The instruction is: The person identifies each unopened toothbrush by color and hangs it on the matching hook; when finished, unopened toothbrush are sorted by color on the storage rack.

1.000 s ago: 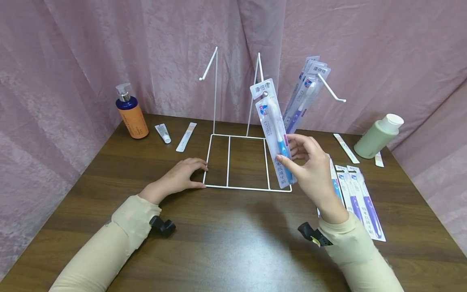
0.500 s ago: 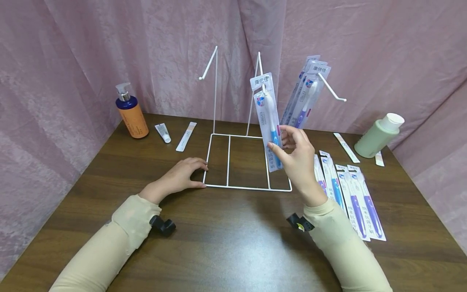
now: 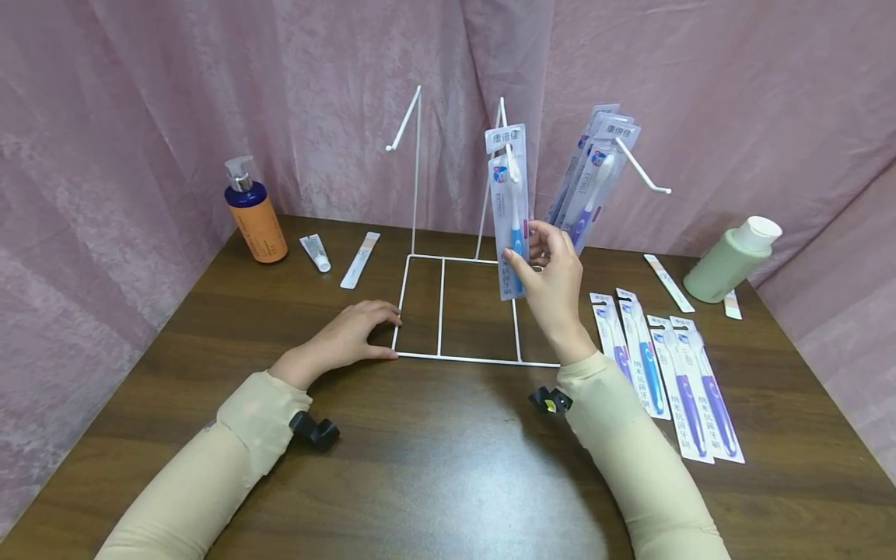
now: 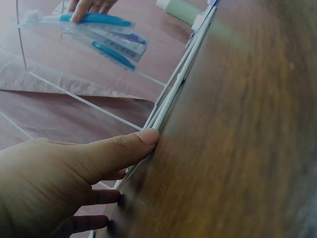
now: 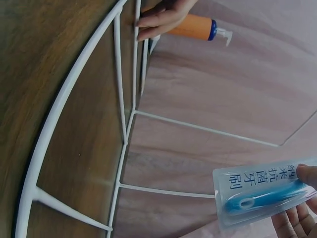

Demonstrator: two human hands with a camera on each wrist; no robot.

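Observation:
My right hand [image 3: 526,255] pinches the lower end of a blue toothbrush pack [image 3: 508,204] and holds it upright, its top at the middle hook of the white wire rack [image 3: 442,305]. The right wrist view shows that pack [image 5: 261,191] between my fingertips [image 5: 297,220]. Flat on the table, my left hand [image 3: 353,333] has its thumb [image 4: 121,148] pressed against the rack's front-left base wire [image 4: 174,88]. Several toothbrush packs [image 3: 593,180] hang on the right hook.
Several more toothbrush packs [image 3: 665,373] lie flat on the table, right of the rack. An orange pump bottle [image 3: 255,216], a small tube [image 3: 313,253] and a strip stand at the back left. A green bottle [image 3: 728,261] lies at the back right. Pink curtain surrounds the table.
My right hand has raised the blue pack and carried it away from me, up to the middle hook. The left hand has stayed on the rack's base corner.

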